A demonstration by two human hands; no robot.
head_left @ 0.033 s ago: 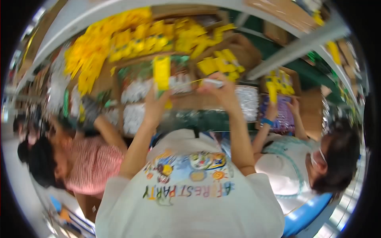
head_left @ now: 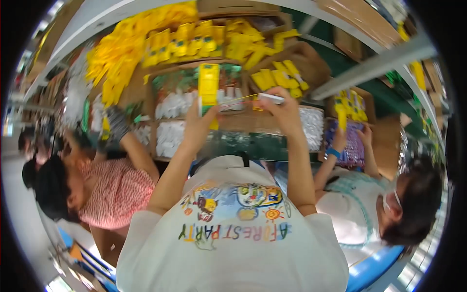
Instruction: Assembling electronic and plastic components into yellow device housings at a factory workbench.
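Observation:
My left hand (head_left: 198,125) is closed on the lower end of an upright yellow packet (head_left: 208,80) with a green band near its bottom. Between thumb and fingers, my right hand (head_left: 283,111) pinches a small white stick-like piece (head_left: 271,99). A thin yellowish strand (head_left: 243,99) stretches from that piece toward my left hand; how it ends there I cannot make out. Both hands are raised above an open carton (head_left: 154,83) that holds white and silvery packets (head_left: 176,104). Some of the packets are hidden behind my left hand.
Yellow packets (head_left: 187,41) are heaped along the back, with more in a brown box (head_left: 311,63). A slanting grey post (head_left: 374,63) crosses the right side. Co-workers sit close by: a gloved hand (head_left: 116,124) at left, hands near a purple bag (head_left: 352,141) at right.
The whole scene sits slightly farther right in the picture and looks sharper. Both my hands keep their hold on the yellow packet and the white piece.

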